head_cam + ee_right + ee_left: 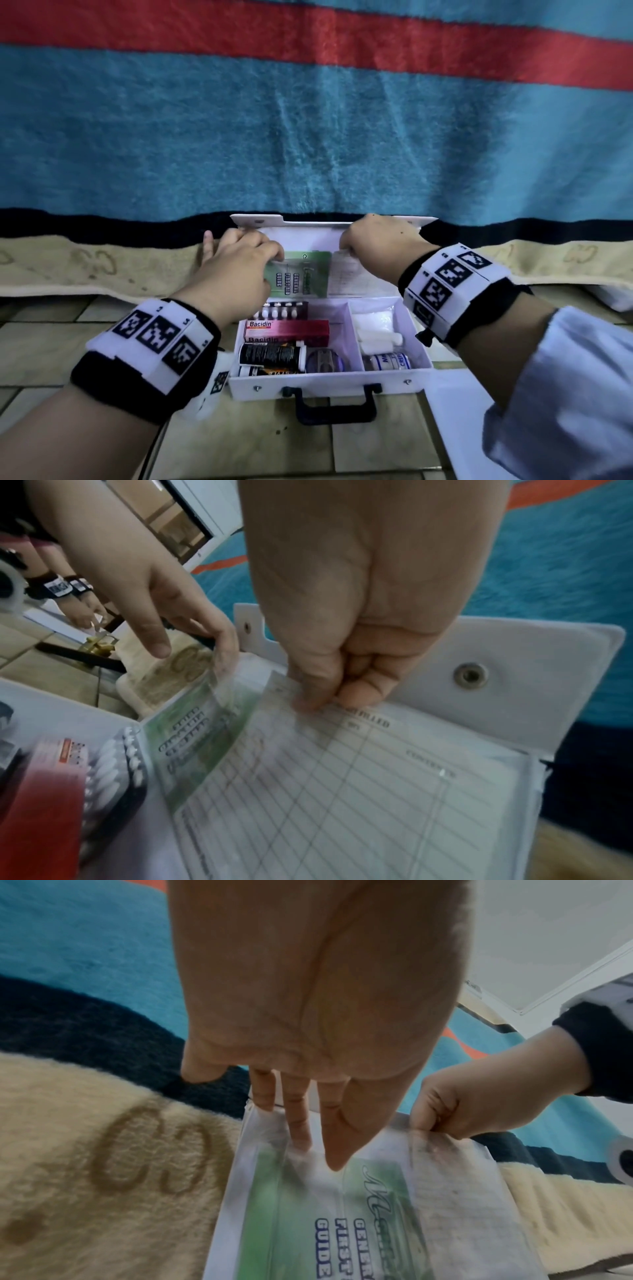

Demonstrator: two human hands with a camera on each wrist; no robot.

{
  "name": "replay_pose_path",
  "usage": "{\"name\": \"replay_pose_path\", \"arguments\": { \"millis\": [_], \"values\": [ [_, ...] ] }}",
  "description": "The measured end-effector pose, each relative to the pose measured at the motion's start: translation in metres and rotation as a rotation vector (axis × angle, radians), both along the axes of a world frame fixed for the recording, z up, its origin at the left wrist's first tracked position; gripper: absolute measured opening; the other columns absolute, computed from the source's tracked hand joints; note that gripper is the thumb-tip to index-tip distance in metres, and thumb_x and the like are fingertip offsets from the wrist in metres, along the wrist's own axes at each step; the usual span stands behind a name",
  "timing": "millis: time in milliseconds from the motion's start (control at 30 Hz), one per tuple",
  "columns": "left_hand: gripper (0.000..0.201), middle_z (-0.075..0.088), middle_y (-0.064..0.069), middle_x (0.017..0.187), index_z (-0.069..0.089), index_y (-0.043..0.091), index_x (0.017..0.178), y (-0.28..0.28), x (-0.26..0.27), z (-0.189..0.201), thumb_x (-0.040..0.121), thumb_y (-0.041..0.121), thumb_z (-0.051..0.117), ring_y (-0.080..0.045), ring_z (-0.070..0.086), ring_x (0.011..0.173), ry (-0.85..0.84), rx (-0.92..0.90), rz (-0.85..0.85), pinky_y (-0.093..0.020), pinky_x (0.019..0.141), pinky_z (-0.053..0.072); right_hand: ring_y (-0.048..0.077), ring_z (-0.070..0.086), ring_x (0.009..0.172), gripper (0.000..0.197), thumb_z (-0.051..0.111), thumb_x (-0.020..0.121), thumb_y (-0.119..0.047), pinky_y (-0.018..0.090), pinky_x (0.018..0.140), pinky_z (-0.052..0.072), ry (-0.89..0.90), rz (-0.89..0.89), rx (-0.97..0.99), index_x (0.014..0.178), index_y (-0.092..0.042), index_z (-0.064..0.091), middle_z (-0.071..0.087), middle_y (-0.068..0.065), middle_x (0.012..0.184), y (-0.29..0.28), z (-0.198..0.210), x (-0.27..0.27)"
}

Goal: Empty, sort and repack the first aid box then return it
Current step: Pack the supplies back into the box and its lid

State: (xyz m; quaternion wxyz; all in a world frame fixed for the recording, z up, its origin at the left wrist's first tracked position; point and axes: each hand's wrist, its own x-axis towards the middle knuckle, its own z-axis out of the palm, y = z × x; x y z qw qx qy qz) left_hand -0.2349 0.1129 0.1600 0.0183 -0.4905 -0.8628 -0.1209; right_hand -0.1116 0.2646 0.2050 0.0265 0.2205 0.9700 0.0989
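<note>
The white first aid box [325,387] lies open on the tiled floor, its lid [342,236] [514,669] leaning back against the bed. A clear sleeve [274,696] inside the lid holds a green first aid guide [308,277] [308,1218] [192,739] and a ruled contents sheet [377,791]. My left hand [270,257] [308,1137] has fingers slipped into the sleeve, thumb over the guide's top, gripping it. My right hand [346,248] [325,699] pinches the sleeve's top edge. The box holds a red Bacidin carton [287,330], a black bottle [270,354], cotton swabs [281,310] and a bandage roll [387,361].
A blue blanket [308,137] with a red stripe hangs behind the lid, over a beige cloth [85,267]. The box's black handle [334,407] points toward me. A flat white board [455,411] lies on the tiles [274,445] to the right.
</note>
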Motion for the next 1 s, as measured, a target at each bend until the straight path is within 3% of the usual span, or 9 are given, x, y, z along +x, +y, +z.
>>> {"name": "replay_pose_path", "arguments": {
  "millis": [200,267,400,500,633,700,800,867,1000],
  "values": [
    [0.067,0.025,0.009,0.152,0.024,0.037,0.144,-0.008,0.003,0.000,0.087,0.018,0.055,-0.015,0.006,0.145,-0.049,-0.061,-0.034,-0.055,0.114,-0.006,0.026,0.061,0.099,0.022,0.063,0.084,-0.013,0.029,0.078,0.046,0.184,-0.021,-0.156,0.106,-0.018,0.066,0.068,0.006,0.104,0.022,0.011,0.015],
    [0.075,0.022,0.007,0.155,0.015,0.039,0.147,-0.013,0.009,0.001,0.087,0.019,0.056,-0.016,0.009,0.146,-0.086,0.057,-0.036,-0.053,0.115,-0.006,0.022,0.061,0.099,0.023,0.062,0.086,-0.012,0.029,0.083,0.048,0.292,-0.026,-0.168,0.106,-0.020,0.068,0.068,0.003,0.106,0.027,0.018,0.031],
    [0.053,0.040,0.007,0.143,0.041,0.027,0.137,-0.012,0.045,-0.002,0.088,0.021,0.058,-0.015,0.032,0.135,-0.068,0.319,-0.127,-0.038,0.118,0.014,0.003,0.060,0.076,0.013,0.067,0.084,-0.019,0.010,0.066,0.041,0.452,-0.070,-0.282,0.093,-0.027,0.072,0.070,-0.006,0.086,0.025,0.031,0.098],
    [0.029,0.049,0.006,0.123,0.056,0.023,0.116,-0.002,0.074,-0.016,0.088,0.026,0.059,-0.017,0.048,0.115,-0.163,0.163,-0.224,-0.029,0.102,0.034,-0.005,0.060,0.072,0.010,0.071,0.080,-0.021,0.006,0.065,0.042,0.462,-0.184,-0.387,0.084,-0.030,0.071,0.069,-0.015,0.073,0.030,0.032,0.162],
    [0.029,0.049,0.003,0.114,0.057,0.028,0.114,0.016,0.108,-0.037,0.085,0.033,0.059,-0.020,0.050,0.108,-0.107,-0.073,-0.307,-0.035,0.097,0.040,0.002,0.061,0.067,0.024,0.074,0.077,-0.022,0.022,0.068,0.046,0.359,-0.459,-0.343,0.073,-0.043,0.064,0.067,-0.018,0.067,0.055,0.009,0.248],
    [0.022,0.051,0.004,0.108,0.059,0.029,0.106,0.020,0.120,-0.042,0.084,0.028,0.060,-0.019,0.052,0.105,-0.102,-0.099,-0.350,-0.034,0.090,0.044,0.008,0.061,0.070,0.028,0.073,0.079,-0.022,0.013,0.067,0.044,0.222,-0.556,-0.304,0.070,-0.044,0.059,0.069,-0.012,0.077,0.064,-0.014,0.280],
    [0.014,0.054,0.007,0.103,0.058,0.028,0.096,0.025,0.130,-0.049,0.084,0.022,0.059,-0.019,0.057,0.098,-0.070,-0.159,-0.352,-0.035,0.081,0.049,0.011,0.059,0.079,0.024,0.069,0.082,-0.025,0.014,0.065,0.038,0.060,-0.668,-0.333,0.074,-0.042,0.054,0.071,-0.004,0.090,0.062,-0.054,0.309],
    [0.012,0.055,0.007,0.099,0.059,0.027,0.091,0.029,0.133,-0.051,0.082,0.018,0.058,-0.019,0.058,0.094,-0.006,-0.196,-0.330,-0.032,0.073,0.049,0.014,0.058,0.083,0.013,0.069,0.082,-0.026,0.021,0.071,0.036,0.052,-0.736,-0.363,0.086,-0.036,0.061,0.069,-0.002,0.094,0.055,-0.076,0.315],
    [0.016,0.062,0.007,0.094,0.062,0.029,0.087,0.033,0.135,-0.052,0.077,0.016,0.061,-0.017,0.061,0.091,0.017,-0.202,-0.249,-0.028,0.070,0.048,0.023,0.059,0.100,0.041,0.067,0.082,-0.037,0.028,0.079,0.042,0.065,-0.827,-0.384,0.119,-0.021,0.057,0.064,0.009,0.115,0.050,-0.112,0.312]
  ]
}}
